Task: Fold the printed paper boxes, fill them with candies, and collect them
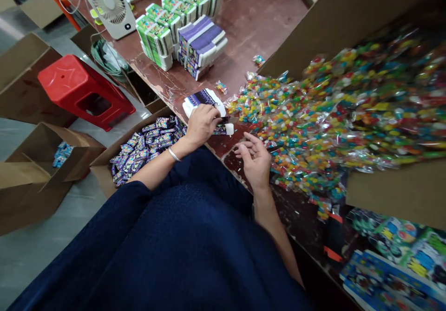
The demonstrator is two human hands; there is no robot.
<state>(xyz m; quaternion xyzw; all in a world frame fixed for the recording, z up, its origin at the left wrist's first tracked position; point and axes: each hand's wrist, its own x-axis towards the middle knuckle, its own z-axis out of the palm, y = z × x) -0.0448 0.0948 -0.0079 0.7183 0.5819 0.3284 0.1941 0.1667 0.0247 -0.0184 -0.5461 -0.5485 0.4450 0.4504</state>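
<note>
My left hand [201, 126], with a silver bangle at the wrist, is closed on a small purple candy box [220, 129]. The box lies at the table edge, its white end flap sticking out towards the right; my fingers cover much of it. Just beyond that hand is a stack of flat purple cartons [203, 100]. My right hand [257, 161] hovers near the table edge with thumb and fingers apart, and nothing shows in it. Beside it spreads a large heap of clear sachets of colourful candies [296, 111].
Filled purple boxes lie in a cardboard carton [101, 174] below the table at left. Banded green bundles [155, 39], a banded purple bundle [200, 44] and a white fan [109, 4] stand at the back. A red stool [75, 86] and a black-and-orange tool [333, 236] are nearby.
</note>
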